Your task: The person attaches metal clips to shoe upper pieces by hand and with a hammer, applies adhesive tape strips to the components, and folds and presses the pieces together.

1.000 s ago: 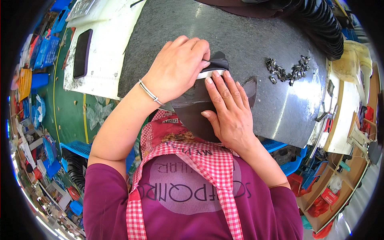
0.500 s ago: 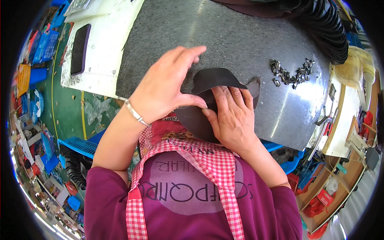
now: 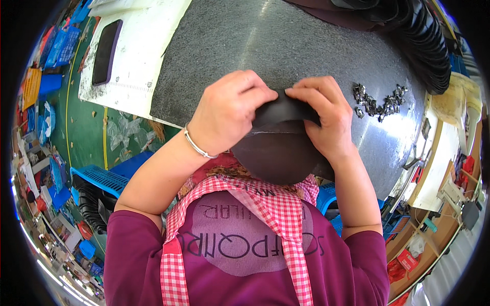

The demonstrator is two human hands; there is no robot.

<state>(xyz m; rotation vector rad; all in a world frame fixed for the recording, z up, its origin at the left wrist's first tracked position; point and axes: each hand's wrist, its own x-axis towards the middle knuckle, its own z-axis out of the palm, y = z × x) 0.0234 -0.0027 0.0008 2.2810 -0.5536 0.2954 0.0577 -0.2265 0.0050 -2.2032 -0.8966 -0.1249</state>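
A dark, leather-like piece [image 3: 275, 158] with a rounded lower edge lies in front of my chest, at the near side of the work surface. Its black upper part [image 3: 285, 111] forms a curved band, raised and bent between my hands. My left hand [image 3: 227, 113] pinches the band's top edge between thumb and fingers. My right hand [image 3: 329, 113] grips the other end, fingertips at the top edge and thumb lower down. The two sets of fingertips are close together but apart. What lies beneath the piece is hidden.
Small shiny metal pieces [image 3: 380, 104] lie scattered on the grey work surface [image 3: 214, 56] at right. Stacked dark pieces [image 3: 418, 46] stand at the far right. A phone [image 3: 106, 52] rests on a white sheet [image 3: 135, 56] at left. A blue basket [image 3: 97, 178] is below left.
My left hand has come down from open in the air and now pinches the band. My right hand has moved from inside the piece to its upper right edge.
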